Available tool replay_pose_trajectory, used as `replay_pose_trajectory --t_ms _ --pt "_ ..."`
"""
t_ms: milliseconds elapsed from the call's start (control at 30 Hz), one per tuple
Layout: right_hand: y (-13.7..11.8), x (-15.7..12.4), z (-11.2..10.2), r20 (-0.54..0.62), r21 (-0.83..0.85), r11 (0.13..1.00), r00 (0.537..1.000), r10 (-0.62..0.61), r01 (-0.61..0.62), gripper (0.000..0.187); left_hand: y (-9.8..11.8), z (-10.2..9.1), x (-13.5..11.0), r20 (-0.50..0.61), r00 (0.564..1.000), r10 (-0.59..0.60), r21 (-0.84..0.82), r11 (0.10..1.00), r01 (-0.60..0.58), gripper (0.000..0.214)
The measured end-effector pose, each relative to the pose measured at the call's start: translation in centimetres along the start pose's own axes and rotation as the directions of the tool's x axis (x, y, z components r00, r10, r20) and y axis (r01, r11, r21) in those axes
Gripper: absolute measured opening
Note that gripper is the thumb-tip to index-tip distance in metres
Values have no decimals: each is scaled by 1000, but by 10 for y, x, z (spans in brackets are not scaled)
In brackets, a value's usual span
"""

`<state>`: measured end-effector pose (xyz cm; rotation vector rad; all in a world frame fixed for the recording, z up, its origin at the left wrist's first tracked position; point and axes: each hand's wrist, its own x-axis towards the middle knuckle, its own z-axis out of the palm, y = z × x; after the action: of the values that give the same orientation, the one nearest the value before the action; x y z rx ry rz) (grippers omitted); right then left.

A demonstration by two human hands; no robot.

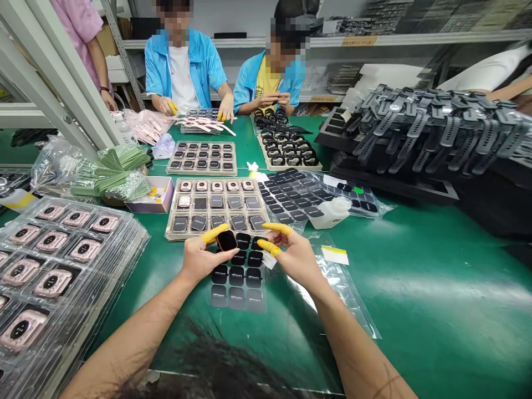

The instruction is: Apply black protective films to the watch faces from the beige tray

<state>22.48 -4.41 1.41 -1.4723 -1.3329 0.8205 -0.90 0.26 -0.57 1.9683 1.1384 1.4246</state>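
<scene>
My left hand [202,256] pinches a watch body [227,240] between thumb and fingers, its dark square screen facing me. Yellow finger cots cover some fingertips of both hands. Just to the right, my right hand [296,254] has its thumb and forefinger apart, the thumb at a black film square [260,244] in the top right of a sheet. That clear sheet [236,275] bears rows of black square films with white lettering and lies below both hands. A crumpled white cloth [270,260] shows under my right thumb; whether the hidden fingers hold it is unclear.
Beyond my hands sits a tray [169,228] of watch bodies, several covered with dark squares. Stacked clear trays [128,244] of pink watch bodies stand left. A white bottle [332,213] and film sheets [286,194] lie right. Banded watches [415,122] fill a rack. Co-workers sit opposite.
</scene>
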Motion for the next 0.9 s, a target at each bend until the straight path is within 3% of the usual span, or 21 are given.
replay_pose_trajectory --t_ms 200,333,400,467,567,633,733,800,900 --pt "2 1 0 -94 -78 996 995 46 -54 44 5 -2 4 -1 987 162 31 986 -161 49" --pt "4 1 1 -90 -34 997 994 64 -68 42 5 -2 3 -14 986 163 24 986 -163 49" --pt "7 1 4 -90 -16 999 995 49 -51 40 5 -2 2 7 998 56 2 998 -56 50" --pt "8 2 3 -107 -12 1000 994 8 -10 36 7 -2 2 56 990 -128 -55 990 131 51" --pt "1 3 -5 -152 59 993 984 -88 98 32 11 -2 3 167 916 -364 -147 910 388 56" --pt "-9 2 -15 -143 256 959 986 -84 119 35 15 -1 3 221 883 -414 -147 881 450 58" --pt "-24 -3 -21 3 499 866 999 33 -30 38 21 0 2 299 875 -381 -76 905 419 58" --pt "-31 -7 -14 106 466 871 987 122 -158 41 23 2 0 378 865 -329 -36 929 369 59" --pt "-32 -12 6 119 358 897 965 233 -260 53 25 4 -2 479 838 -261 -22 951 309 61"
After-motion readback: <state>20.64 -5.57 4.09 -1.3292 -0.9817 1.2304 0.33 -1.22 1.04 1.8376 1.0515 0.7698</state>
